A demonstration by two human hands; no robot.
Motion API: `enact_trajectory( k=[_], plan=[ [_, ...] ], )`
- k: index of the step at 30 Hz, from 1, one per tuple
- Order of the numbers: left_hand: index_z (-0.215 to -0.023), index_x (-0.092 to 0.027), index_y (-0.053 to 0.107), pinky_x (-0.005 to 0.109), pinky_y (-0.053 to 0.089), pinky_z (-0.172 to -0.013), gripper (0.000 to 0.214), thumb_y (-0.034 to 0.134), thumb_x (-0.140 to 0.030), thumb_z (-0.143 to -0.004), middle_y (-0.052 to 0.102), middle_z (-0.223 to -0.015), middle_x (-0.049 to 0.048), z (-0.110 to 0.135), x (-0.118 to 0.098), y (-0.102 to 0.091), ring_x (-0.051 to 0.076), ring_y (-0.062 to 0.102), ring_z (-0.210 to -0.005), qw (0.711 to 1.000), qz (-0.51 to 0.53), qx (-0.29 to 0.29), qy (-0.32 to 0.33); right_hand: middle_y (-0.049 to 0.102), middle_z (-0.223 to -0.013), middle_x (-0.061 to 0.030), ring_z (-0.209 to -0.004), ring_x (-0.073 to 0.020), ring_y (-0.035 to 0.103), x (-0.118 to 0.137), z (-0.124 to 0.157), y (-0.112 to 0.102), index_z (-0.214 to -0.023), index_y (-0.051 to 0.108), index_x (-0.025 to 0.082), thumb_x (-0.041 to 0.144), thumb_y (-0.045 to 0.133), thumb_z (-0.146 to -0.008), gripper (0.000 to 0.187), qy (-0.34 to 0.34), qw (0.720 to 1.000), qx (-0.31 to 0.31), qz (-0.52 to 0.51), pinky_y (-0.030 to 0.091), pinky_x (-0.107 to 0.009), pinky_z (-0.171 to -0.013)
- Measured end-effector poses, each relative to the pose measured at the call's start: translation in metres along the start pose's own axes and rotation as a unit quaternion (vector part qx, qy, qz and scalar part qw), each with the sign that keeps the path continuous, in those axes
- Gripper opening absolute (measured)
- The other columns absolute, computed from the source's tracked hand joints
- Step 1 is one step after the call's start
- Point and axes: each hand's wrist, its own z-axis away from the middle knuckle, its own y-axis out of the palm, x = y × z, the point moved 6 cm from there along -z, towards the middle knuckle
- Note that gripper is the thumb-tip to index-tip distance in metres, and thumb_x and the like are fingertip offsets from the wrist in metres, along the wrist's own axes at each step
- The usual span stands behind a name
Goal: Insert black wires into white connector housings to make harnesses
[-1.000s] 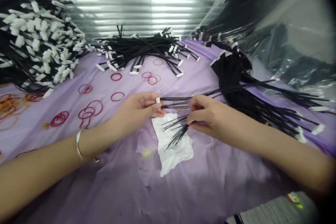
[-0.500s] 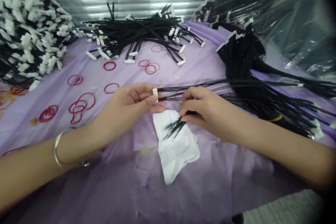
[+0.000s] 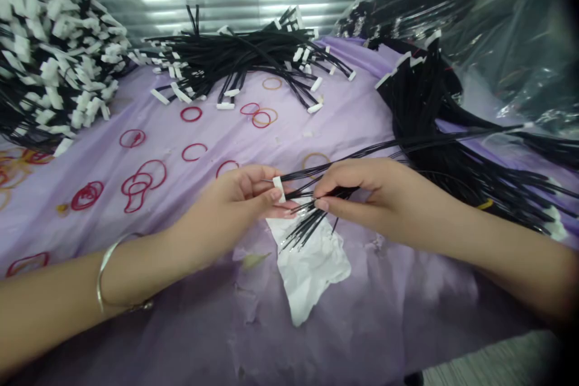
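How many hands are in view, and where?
2: the left hand near the middle, pinching a white connector; the right hand beside it, holding black wires. No other hands show.

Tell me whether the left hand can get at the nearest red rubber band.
Probably yes: the red rubber band lies close beyond the left hand, its visible arc uncovered, but that hand would likely have to release the white connector first.

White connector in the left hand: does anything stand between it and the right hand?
Nothing visible does: only black wires run between the white connector and the right hand; the white sheet lies below.
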Motion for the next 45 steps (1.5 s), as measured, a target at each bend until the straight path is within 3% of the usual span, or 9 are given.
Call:
enact_trajectory(
  k=[5,8,13,19,45],
  plan=[
    [-0.089,-0.014,0.064,0.023,0.057,-0.075,0.009,0.060,-0.010,-0.081,0.071,-0.082,0.0030,-0.002,0.008,0.003,0.013,0.069,-0.074,0.999,0.002,0.031,-0.019,0.060,-0.058,0.0034,-0.053,-0.0080,0.052,-0.010,0.000,0.002,-0.067,0.065,0.017,0.018,0.057,-0.074,0.011,0.088,0.996,-0.018,-0.020,0.036,-0.019,-0.047],
    [-0.086,-0.013,0.064,0.022,0.057,-0.073,0.008,0.060,-0.008,-0.080,0.071,-0.080,0.0036,-0.003,0.007,0.003,0.013,0.069,-0.072,0.999,-0.002,0.042,-0.022,0.058,-0.055,0.0039,-0.049,-0.0071,0.047,-0.014,-0.001,0.000,-0.064,0.064,0.017,0.018,0.058,-0.071,0.010,0.105,0.993,-0.034,-0.029,0.034,-0.019,-0.044],
    [-0.086,-0.012,0.064,0.022,0.057,-0.073,0.010,0.058,-0.007,-0.081,0.071,-0.082,0.0044,-0.005,0.005,0.005,0.012,0.068,-0.071,0.997,-0.010,0.070,-0.021,0.056,-0.053,0.0045,-0.047,-0.0071,0.046,-0.016,-0.001,-0.003,-0.061,0.064,0.018,0.018,0.059,-0.069,0.009,0.110,0.992,-0.049,-0.035,0.033,-0.019,-0.042],
    [-0.085,-0.013,0.066,0.022,0.057,-0.073,0.010,0.058,-0.009,-0.081,0.071,-0.086,0.0051,-0.005,0.006,0.004,0.014,0.069,-0.072,0.997,-0.042,0.064,-0.022,0.058,-0.053,0.0033,-0.048,-0.0092,0.049,-0.012,0.001,-0.006,-0.059,0.064,0.019,0.017,0.060,-0.068,0.010,0.108,0.992,-0.067,-0.003,0.035,-0.022,-0.043],
    [-0.085,-0.013,0.069,0.019,0.056,-0.073,0.012,0.058,-0.007,-0.082,0.071,-0.082,0.0052,-0.006,0.005,0.005,0.013,0.069,-0.072,0.996,-0.046,0.076,-0.025,0.057,-0.051,0.0035,-0.044,-0.0092,0.048,-0.013,0.001,-0.002,-0.059,0.063,0.020,0.019,0.060,-0.067,0.009,0.110,0.992,-0.047,-0.032,0.034,-0.022,-0.039]
  ],
)
